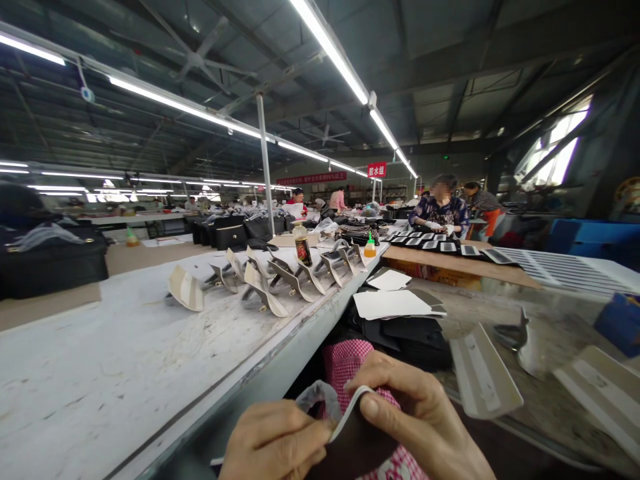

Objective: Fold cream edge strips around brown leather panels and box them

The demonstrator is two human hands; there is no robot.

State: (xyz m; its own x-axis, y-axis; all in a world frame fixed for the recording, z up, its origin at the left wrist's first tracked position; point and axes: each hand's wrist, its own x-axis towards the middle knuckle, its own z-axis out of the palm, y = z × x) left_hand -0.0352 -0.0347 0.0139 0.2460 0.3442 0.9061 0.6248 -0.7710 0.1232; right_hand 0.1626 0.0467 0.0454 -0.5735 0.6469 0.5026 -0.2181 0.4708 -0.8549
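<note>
A dark brown, leather-like panel (pixel 361 443) with a pale edge is held low in front of me, over a pink checked cloth (pixel 345 360). My left hand (pixel 280 437) pinches its edge at the left. With thumb and fingers, my right hand (pixel 415 413) grips the upper edge, which curves between the two hands. A translucent, whitish strip (pixel 319 395) loops up behind my left fingers; what it belongs to is hidden. The panel's lower part runs out of view.
Bent pale flap pieces (pixel 265 293) stand in rows on the white table (pixel 100 373), near a glass jar (pixel 302 243) and a glue bottle (pixel 370 247). White sheets (pixel 393 304) and more flap pieces (pixel 484 373) lie at right. A co-worker (pixel 440 207) stands beyond.
</note>
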